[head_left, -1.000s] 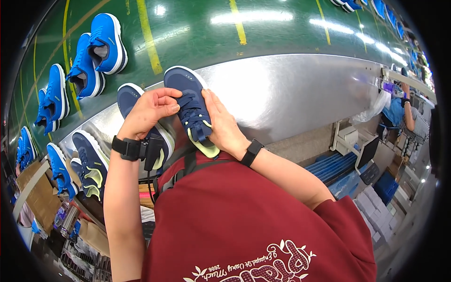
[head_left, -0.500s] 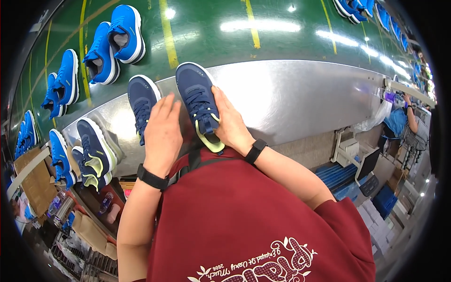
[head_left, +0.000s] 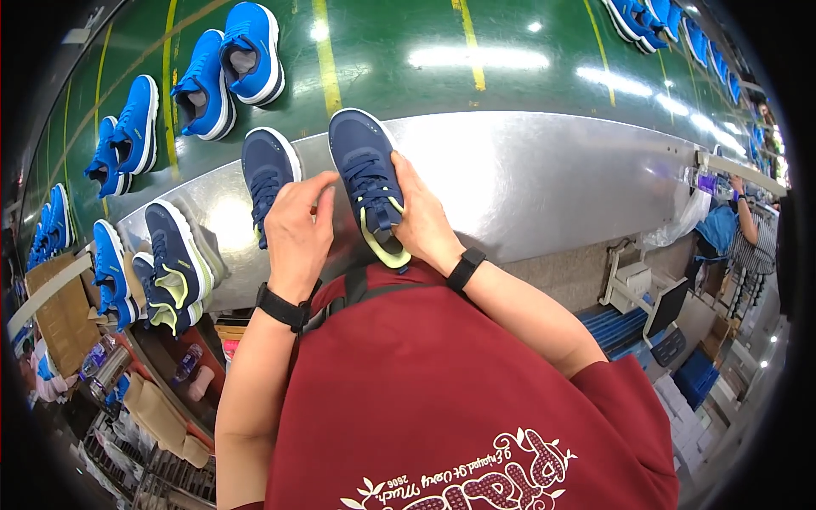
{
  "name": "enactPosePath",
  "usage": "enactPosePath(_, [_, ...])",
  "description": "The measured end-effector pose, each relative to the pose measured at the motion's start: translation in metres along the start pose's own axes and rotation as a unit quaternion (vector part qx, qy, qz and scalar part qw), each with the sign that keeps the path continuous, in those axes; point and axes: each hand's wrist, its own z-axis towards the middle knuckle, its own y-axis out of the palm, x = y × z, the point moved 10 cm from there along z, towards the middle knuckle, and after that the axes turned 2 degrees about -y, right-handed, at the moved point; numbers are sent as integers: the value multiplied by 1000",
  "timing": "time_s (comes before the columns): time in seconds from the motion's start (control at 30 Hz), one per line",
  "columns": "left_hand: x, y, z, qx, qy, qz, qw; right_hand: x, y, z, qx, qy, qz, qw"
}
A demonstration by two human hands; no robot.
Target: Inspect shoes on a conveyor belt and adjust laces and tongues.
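A navy sneaker with a lime-green collar (head_left: 367, 178) lies on the shiny metal bench (head_left: 544, 187), toe pointing away from me. My right hand (head_left: 422, 223) grips its right side near the heel. My left hand (head_left: 297, 234) rests against its left side, fingers curled at the laces. A second navy sneaker (head_left: 266, 174) lies just left of my left hand, partly hidden by it. Both wrists wear black bands.
A pair of navy sneakers (head_left: 174, 268) sits at the bench's left end. Bright blue sneakers (head_left: 225, 72) ride the green conveyor (head_left: 408, 34) beyond the bench. Another person (head_left: 744, 229) works at the far right. Shelves and boxes lie below left.
The view shifted, so bench and shoes sit lower in frame. My left hand dropped from the shoe's top to its left side; my right hand kept its grip.
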Motion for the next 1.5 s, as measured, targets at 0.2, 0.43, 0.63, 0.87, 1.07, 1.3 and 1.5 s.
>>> enactPosePath(0.2, [21, 18, 8, -11, 77, 3, 997, -2, 0, 1, 14, -17, 0, 1000])
enactPosePath(0.43, [32, 29, 9, -66, 123, 105, 985, -1, -1, 1, 11, -20, 4, 1000])
enactPosePath(0.63, [31, 26, 16, -53, 96, 21, 994, -6, -4, 1, 16, -19, 17, 1000])
enactPosePath(0.87, [45, 36, 18, -84, 130, 120, 981, 3, -2, 1, 15, -13, 8, 1000])
enactPosePath(1.07, [20, 43, 32, -145, -3, 10, 989, 4, -5, 1, 12, -1, 3, 1000])
enactPosePath(1.3, [-40, 79, 32, -268, -288, -391, 832, -2, -6, 3, 6, -3, -2, 1000])
enactPosePath(1.5, [-46, 76, 31, -243, -295, -504, 775, -4, -4, 3, 13, -27, 2, 1000])
